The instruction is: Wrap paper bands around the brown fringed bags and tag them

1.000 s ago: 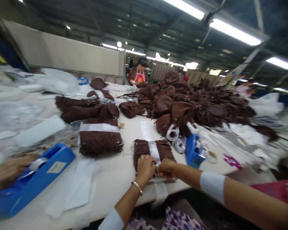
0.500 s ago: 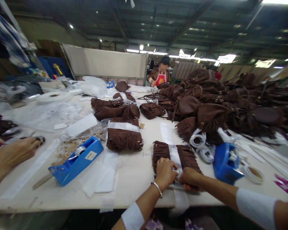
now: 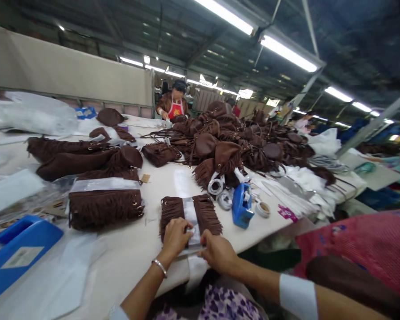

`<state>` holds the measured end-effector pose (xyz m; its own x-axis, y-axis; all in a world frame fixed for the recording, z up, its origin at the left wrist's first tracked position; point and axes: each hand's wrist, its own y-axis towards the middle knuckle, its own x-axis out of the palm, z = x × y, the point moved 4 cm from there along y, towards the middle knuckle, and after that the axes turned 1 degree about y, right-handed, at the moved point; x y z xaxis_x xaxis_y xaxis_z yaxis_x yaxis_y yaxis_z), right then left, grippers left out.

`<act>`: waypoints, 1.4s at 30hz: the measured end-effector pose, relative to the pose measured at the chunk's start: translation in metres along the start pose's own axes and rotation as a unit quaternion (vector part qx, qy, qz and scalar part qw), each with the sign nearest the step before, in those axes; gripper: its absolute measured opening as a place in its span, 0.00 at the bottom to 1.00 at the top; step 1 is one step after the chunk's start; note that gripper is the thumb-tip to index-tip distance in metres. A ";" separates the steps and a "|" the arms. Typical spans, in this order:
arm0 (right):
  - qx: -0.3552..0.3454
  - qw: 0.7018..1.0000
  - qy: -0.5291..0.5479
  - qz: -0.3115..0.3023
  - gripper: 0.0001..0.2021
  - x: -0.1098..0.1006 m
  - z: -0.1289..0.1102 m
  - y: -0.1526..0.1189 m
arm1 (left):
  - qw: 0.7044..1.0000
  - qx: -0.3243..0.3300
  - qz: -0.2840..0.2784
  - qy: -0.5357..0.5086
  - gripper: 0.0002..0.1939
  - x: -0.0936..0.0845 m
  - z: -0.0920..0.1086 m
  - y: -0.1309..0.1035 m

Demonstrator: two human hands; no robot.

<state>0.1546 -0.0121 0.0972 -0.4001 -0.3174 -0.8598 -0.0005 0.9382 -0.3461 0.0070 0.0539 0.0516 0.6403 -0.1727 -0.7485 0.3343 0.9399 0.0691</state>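
A brown fringed bag lies flat at the table's front edge, with a white band around its middle. My left hand rests on the near left part of the bag, thumb and fingertips pinching the white band. At the bag's near right edge is my right hand, its fingers curled closed beside the band's lower end. Whatever those fingers grip is hidden. Two small white rolls, one of them a coiled roll, lie beyond the bag to the right.
Another banded fringed bag lies left. A blue tape dispenser stands near left, a second blue dispenser to the right. Brown bags form a large pile behind. A person stands across the table.
The view has swung right, and the co-worker's hand at the left has left the picture. My right hand has drawn slightly away from my left; the left still pinches the band.
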 end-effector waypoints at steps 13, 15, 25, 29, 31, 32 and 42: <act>-0.265 0.936 -0.228 0.044 0.29 0.043 0.014 -0.014 | 1.000 -0.009 0.024 0.002 0.09 0.004 0.002 0.005; -0.302 0.923 -0.238 0.038 0.24 0.043 0.019 -0.015 | 0.999 -0.005 0.034 0.005 0.09 0.005 0.003 0.004; -0.330 0.899 -0.107 0.266 0.16 -0.036 0.011 0.048 | 0.974 0.072 0.171 0.131 0.22 0.006 -0.011 -0.016; -0.375 0.862 -0.148 0.307 0.27 -0.015 -0.004 0.090 | 0.950 0.079 0.151 0.262 0.33 0.022 -0.012 -0.026; -0.389 0.850 -0.169 0.313 0.30 0.003 -0.003 0.102 | 0.953 0.056 0.109 0.277 0.37 0.028 -0.012 -0.031; -0.394 0.845 -0.173 0.318 0.30 0.011 0.000 0.107 | 0.958 0.046 0.088 0.270 0.39 0.030 -0.011 -0.032; -0.427 0.837 -0.142 0.311 0.33 0.033 0.017 0.127 | 0.989 -0.034 -0.008 0.143 0.38 0.016 0.000 -0.030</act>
<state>0.1566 0.0948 0.0188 -0.3328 0.3620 -0.8707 -0.5770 0.6522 0.4917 0.0071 0.0228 0.0376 0.4105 -0.1064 -0.9056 0.2895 0.9570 0.0187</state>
